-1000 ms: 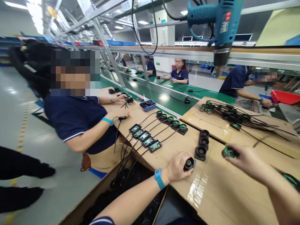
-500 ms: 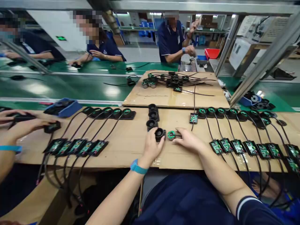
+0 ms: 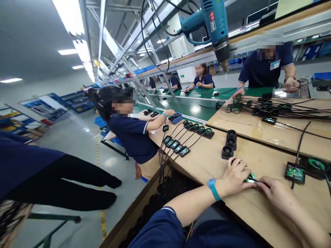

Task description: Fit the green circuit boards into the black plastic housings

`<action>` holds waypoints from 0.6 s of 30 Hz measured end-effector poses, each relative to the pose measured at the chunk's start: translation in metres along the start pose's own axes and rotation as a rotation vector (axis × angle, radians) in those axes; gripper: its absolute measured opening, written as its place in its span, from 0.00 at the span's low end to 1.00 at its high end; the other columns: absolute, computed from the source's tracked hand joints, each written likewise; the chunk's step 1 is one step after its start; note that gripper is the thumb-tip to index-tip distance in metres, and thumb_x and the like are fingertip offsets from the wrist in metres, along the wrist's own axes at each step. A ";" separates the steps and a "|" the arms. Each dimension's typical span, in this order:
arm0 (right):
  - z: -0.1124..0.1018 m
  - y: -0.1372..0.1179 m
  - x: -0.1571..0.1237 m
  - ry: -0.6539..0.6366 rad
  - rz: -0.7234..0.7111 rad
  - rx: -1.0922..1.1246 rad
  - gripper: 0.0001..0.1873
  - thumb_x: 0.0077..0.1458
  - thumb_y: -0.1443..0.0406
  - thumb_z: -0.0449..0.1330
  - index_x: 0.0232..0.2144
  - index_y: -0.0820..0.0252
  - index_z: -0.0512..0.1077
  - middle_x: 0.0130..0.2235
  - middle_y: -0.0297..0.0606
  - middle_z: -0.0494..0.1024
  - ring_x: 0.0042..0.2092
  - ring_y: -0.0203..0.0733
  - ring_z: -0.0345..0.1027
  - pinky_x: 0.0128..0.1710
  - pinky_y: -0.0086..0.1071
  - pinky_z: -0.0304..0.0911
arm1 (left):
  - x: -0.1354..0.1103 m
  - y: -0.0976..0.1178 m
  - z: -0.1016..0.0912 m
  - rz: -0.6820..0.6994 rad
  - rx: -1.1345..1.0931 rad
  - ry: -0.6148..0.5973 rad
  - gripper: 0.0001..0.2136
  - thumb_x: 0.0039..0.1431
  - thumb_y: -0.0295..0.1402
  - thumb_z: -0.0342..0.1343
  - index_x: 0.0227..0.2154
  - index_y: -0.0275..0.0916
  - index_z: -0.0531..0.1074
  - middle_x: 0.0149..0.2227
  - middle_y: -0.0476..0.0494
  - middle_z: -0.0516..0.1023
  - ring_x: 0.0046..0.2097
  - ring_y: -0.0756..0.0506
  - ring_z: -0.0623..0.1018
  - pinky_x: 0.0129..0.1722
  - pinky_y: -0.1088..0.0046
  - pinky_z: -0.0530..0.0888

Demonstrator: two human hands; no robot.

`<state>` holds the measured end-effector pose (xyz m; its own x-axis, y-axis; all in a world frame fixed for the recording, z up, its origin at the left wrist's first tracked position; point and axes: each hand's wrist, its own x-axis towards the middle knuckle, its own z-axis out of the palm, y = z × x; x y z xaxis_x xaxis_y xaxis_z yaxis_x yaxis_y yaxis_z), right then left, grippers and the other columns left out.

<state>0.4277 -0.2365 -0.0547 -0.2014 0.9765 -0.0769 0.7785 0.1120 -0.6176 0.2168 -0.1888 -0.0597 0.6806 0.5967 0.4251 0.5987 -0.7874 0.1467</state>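
My left hand [image 3: 234,175] is curled over a black round housing on the cardboard-covered bench [image 3: 207,158]; the housing is mostly hidden under my fingers. My right hand [image 3: 275,193] meets it from the right, pinching a small round green board [image 3: 250,178] with a thin black cable. Three more black round housings [image 3: 229,142] stand in a row just beyond my left hand. To the right lie a small green circuit board in a black tray [image 3: 294,172] and a green-ringed part [image 3: 315,164].
A row of wired green boards [image 3: 176,145] and round parts [image 3: 198,129] lies to the left, near a seated person [image 3: 131,131] in dark blue. A blue heat gun [image 3: 210,26] hangs overhead. A pile of cabled parts [image 3: 269,108] sits further back, before another person [image 3: 269,65].
The view has swung left and upward. My two hands have come together, pressing the green board and the black housing against each other.
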 end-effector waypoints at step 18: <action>-0.010 -0.034 0.016 -0.153 0.110 0.300 0.22 0.55 0.51 0.54 0.42 0.57 0.79 0.27 0.39 0.81 0.25 0.46 0.74 0.29 0.36 0.67 | -0.028 -0.001 0.006 -0.195 -0.169 0.235 0.25 0.54 0.57 0.63 0.40 0.38 0.80 0.65 0.28 0.66 0.70 0.28 0.59 0.66 0.40 0.58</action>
<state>0.4040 -0.2229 -0.0272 -0.2303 0.9383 -0.2579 0.5959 -0.0736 -0.7997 0.1992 -0.2038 -0.0774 0.4327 0.7023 0.5653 0.6165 -0.6880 0.3828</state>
